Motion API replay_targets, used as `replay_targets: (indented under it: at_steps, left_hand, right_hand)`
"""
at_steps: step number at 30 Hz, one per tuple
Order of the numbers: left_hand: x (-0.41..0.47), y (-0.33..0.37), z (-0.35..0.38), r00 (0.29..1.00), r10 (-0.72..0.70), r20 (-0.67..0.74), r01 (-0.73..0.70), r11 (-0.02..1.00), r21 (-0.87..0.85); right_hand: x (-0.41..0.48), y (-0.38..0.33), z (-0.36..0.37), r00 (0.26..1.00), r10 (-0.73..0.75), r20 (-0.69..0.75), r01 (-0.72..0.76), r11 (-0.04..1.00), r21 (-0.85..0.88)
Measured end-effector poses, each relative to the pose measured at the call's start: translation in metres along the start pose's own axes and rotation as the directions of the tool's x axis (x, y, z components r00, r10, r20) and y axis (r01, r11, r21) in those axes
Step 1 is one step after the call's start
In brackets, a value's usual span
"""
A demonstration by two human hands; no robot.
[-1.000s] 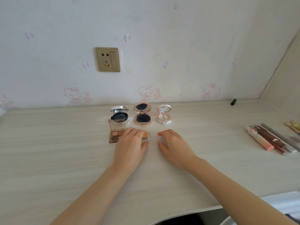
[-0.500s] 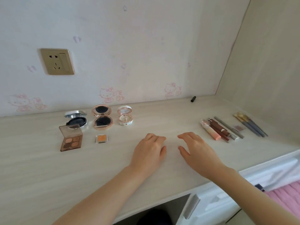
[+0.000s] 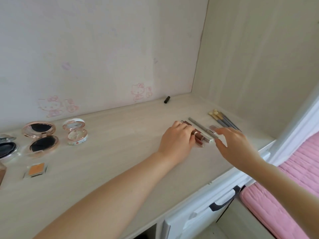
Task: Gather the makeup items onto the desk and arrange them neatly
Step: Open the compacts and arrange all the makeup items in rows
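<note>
Holding something, is the left hand? asks one.

Yes, says the other. Its fingers curl down over the brown lip tubes. The tubes lie side by side on the counter, far over to the right.

And the right hand?

It is spread open with straight fingers and holds nothing. It floats just beside the tubes, with its fingertips near a silver pencil. The two hands are close but apart.

What else lies there?

Some brushes lie near the side wall, and a little black cap sits by the back wall. Well to the left stand a round gold mirror case and a small white case, both open. An orange colour pan lies in front of them. A pink bed cover shows past the counter's edge.
</note>
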State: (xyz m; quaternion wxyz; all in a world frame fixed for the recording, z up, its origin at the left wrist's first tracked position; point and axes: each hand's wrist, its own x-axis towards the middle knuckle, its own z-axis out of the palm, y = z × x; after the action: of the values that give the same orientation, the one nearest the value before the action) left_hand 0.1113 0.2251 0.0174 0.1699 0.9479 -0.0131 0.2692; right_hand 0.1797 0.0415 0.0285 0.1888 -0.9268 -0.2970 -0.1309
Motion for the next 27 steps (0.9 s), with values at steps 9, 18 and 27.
replay_targets:
  at_steps: [9, 18, 27]
  left_hand:
    - [0.072, 0.016, 0.047, 0.991, 0.016, 0.133, -0.032, 0.992, 0.120]
    - [0.095, 0.022, 0.071, 0.950, -0.137, 0.279, 0.109, 0.987, 0.114]
    - [0.096, 0.024, 0.066, 0.944, -0.196, 0.266, 0.211, 0.977, -0.026]
  right_hand:
    - [0.043, 0.040, 0.013, 0.970, 0.241, 0.034, -0.241, 0.970, 0.005]
    - [0.061, 0.045, 0.033, 0.954, 0.291, 0.069, -0.289, 0.957, -0.029]
    - [0.057, 0.046, 0.037, 0.947, 0.319, 0.040, -0.322, 0.941, 0.104]
